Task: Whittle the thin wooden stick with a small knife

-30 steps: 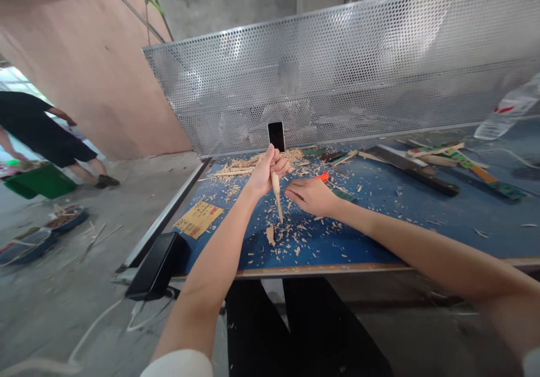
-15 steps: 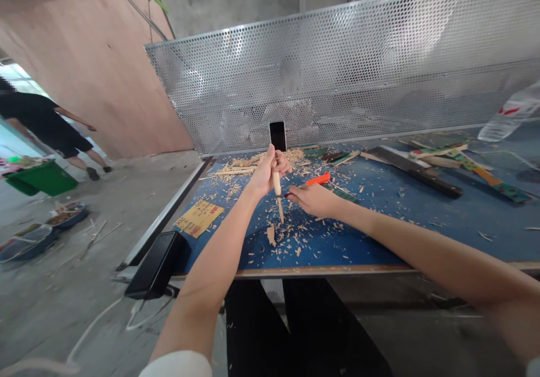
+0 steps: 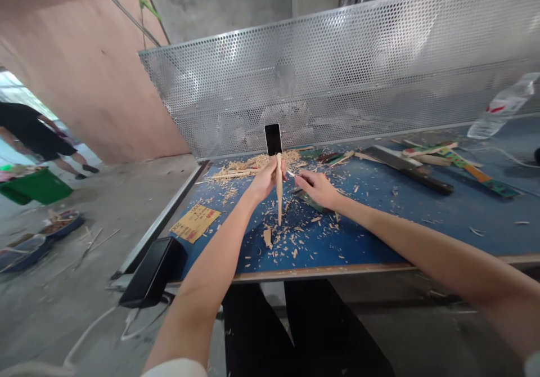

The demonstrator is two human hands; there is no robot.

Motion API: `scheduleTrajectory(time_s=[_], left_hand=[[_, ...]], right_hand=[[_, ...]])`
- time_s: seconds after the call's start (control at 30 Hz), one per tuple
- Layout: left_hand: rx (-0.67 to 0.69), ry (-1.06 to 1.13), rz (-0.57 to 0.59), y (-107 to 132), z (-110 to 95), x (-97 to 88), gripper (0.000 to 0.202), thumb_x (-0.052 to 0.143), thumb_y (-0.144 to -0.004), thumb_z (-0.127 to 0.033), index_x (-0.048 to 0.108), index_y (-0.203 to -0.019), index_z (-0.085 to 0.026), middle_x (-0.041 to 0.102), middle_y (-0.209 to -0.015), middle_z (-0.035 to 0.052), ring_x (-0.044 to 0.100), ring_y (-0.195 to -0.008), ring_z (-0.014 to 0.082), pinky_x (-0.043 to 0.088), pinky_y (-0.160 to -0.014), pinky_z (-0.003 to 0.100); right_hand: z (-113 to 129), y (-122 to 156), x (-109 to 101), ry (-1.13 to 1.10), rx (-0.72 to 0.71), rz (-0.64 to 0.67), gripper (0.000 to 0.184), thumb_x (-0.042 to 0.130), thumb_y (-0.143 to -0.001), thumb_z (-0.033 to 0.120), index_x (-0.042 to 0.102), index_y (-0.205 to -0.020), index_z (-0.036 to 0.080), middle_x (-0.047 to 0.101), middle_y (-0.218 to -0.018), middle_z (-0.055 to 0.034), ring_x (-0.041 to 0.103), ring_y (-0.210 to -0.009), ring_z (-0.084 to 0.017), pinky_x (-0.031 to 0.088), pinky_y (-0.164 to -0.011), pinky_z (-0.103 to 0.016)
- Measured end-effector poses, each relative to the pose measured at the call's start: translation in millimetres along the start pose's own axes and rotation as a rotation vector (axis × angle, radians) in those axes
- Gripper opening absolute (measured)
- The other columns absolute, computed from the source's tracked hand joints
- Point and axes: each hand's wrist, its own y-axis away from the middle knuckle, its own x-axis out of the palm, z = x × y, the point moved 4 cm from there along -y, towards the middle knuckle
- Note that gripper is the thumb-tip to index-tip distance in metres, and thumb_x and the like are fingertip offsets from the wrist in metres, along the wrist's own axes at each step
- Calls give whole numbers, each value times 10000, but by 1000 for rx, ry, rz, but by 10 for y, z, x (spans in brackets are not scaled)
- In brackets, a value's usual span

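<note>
My left hand [image 3: 265, 178] is closed around a carved wooden stick [image 3: 279, 200], which hangs upright with its tapered end pointing down over the table. Beside it, my right hand [image 3: 319, 188] grips a utility knife [image 3: 291, 173]. The knife's pale blade shows between the hands, close to the stick, though I cannot tell whether it touches; its handle is hidden by my fingers. Wood shavings [image 3: 291, 243] lie scattered beneath both hands. A phone [image 3: 273, 139] stands upright just behind the stick.
A sheet of sandpaper [image 3: 195, 223] and a black box [image 3: 151, 273] are at the table's left side. A handsaw [image 3: 407, 170], painted wood strips [image 3: 478, 170] and a plastic bottle [image 3: 500, 110] lie to the right. A perforated metal panel [image 3: 337, 79] borders the back. Another person [image 3: 36, 132] stands far left.
My right hand has turned and the blade has shifted up along the stick. The knife's orange handle, visible before, is now out of sight. The stick now shows more of its length.
</note>
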Motion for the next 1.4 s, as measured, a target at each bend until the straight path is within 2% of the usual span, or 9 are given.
scheduleTrajectory(time_s=[0.1, 0.37, 0.57, 0.7, 0.8, 0.97, 1.17, 1.3, 1.4], left_hand=[[40, 8, -10, 5, 35, 66, 358, 606, -1039, -442, 666, -814, -170, 603, -772, 24, 575, -672, 121, 534, -732, 262], [-101, -130, 32, 19, 323, 256, 519, 593, -990, -635, 758, -1130, -164, 747, -866, 90, 720, -894, 251, 548, -818, 340], [-20, -185, 15, -9, 331, 259, 649, 452, -1000, -746, 705, -1028, -149, 710, -791, 77, 694, -801, 215, 537, -725, 302], [-40, -185, 75, 1, 349, 287, 685, 396, -991, -789, 661, -1012, -157, 663, -751, 58, 649, -710, 191, 506, -635, 282], [-47, -313, 131, 36, 359, 309, 611, 507, -963, -769, 635, -1017, -174, 618, -747, 25, 595, -662, 167, 482, -610, 271], [10, -562, 133, 48, 380, 303, 469, 746, -892, -625, 588, -941, -186, 509, -677, -31, 449, -580, 114, 352, -545, 250], [-155, -230, 44, 27, 462, 239, 489, 686, -923, -662, 572, -958, -188, 261, -576, -118, 236, -444, 67, 209, -465, 223], [-191, -78, 34, 42, 418, 221, 412, 733, -922, -564, 584, -935, -181, 294, -547, -115, 274, -417, 66, 223, -443, 206], [-202, -29, 61, 45, 412, 221, 338, 715, -943, -484, 574, -908, -179, 320, -529, -109, 298, -405, 69, 250, -428, 196]], right_hand=[[-13, -20, 59, -151, 42, -2, 417, 544, -1013, 585, 607, -832, 215, 496, -677, 35, 417, -617, -144, 300, -597, -298], [-32, -47, 210, -312, 129, -27, 403, 712, -879, 593, 624, -824, 204, 559, -700, 19, 471, -660, -156, 387, -632, -301], [5, -64, 220, -486, 100, -8, 416, 762, -836, 553, 679, -1021, 191, 712, -920, -47, 645, -847, -216, 521, -780, -340], [-102, -57, 193, -505, 206, -67, 475, 770, -814, 611, 656, -1035, 207, 683, -800, -18, 622, -707, -201, 527, -667, -336], [-267, -68, 122, -519, 300, -199, 507, 740, -814, 675, 596, -1017, 234, 644, -725, 6, 597, -619, -192, 500, -578, -323], [-420, -118, -59, -277, 282, -334, 471, 647, -889, 683, 618, -923, 215, 657, -782, -24, 585, -669, -183, 459, -625, -312], [-344, -119, -169, 105, 167, -105, 460, 349, -1100, 529, 655, -976, 208, 724, -881, -68, 649, -804, -215, 431, -724, -310], [-330, -87, -100, 440, 210, 153, 416, 322, -1135, 429, 665, -1094, 198, 771, -957, -106, 692, -846, -240, 405, -736, -309], [-304, -78, -56, 576, 216, 239, 440, 281, -1146, 407, 657, -1141, 178, 782, -998, -141, 714, -897, -268, 411, -753, -322]])
